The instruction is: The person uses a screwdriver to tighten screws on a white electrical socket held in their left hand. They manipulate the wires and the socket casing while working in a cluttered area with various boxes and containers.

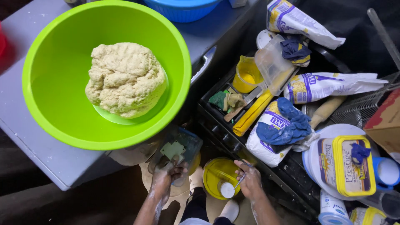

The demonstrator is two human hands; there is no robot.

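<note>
Flour-dusted, my left hand (166, 175) curls its fingers (180, 170) around the lower edge of a clear tub (177, 150), which I hold tilted just below the counter's (37, 141) front edge. Something pale green shows through its wall, above my knuckles. My right hand (249, 181) is closed on a thin metal handle (241, 179), pinched between thumb and fingers; whether it is a spoon I cannot tell. A small white cap (227, 190) sits just left of those fingertips, in front of a yellow lid (220, 175) that lies between my two hands.

Up and left of my left fingers a green bowl (58, 104) overhangs the counter edge, its rim nearly over the tub, with a lump of dough (125, 79) resting inside, apart from the bowl's wall on every side. A blue bowl (181, 8) sits beyond it.

Right of my right fingers the room is tight. A black crate (216, 125) begins just above them, holding a yellow cup (246, 75), a sponge (218, 100) and a yellow stick (252, 114). A flour bag (271, 133) with a blue rag (287, 125) on it leans over the crate's near edge. Farther right a margarine tub (343, 164) rests on a white lid (316, 162).

Open space is only the floor strip between and below my wrists, where my shoes (229, 210) stand.
</note>
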